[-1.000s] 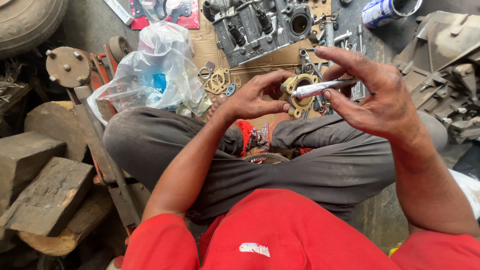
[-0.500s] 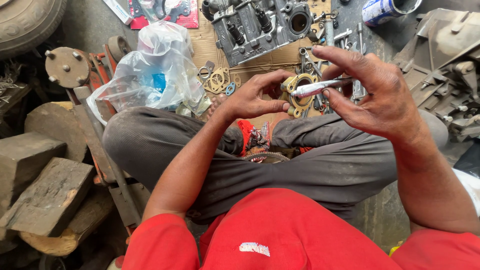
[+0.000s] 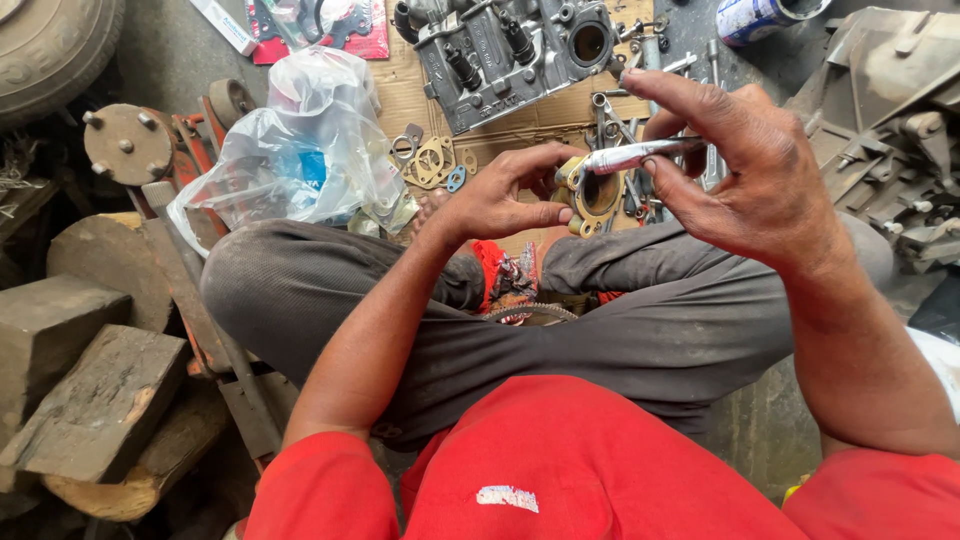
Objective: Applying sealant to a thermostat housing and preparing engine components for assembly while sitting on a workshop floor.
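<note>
Right now I see the flange point(image 3: 590, 192), a tan metal piece with a round bore, pinched in my left hand point(image 3: 500, 200) above my crossed legs, thumb below and fingers over its near edge. My right hand point(image 3: 745, 175) is clamped on a tube point(image 3: 635, 155), a slim silvery one whose long axis runs nearly level, left to right, with its tip touching the flange's upper rim. So the flange lies just left of the right hand, between both hands, the left holding it. Beyond them a grey engine head point(image 3: 505, 55) rests on cardboard point(image 3: 400, 95), gaskets point(image 3: 432, 160) beside a plastic bag point(image 3: 300, 150), wood blocks point(image 3: 90, 400) far left.
</note>
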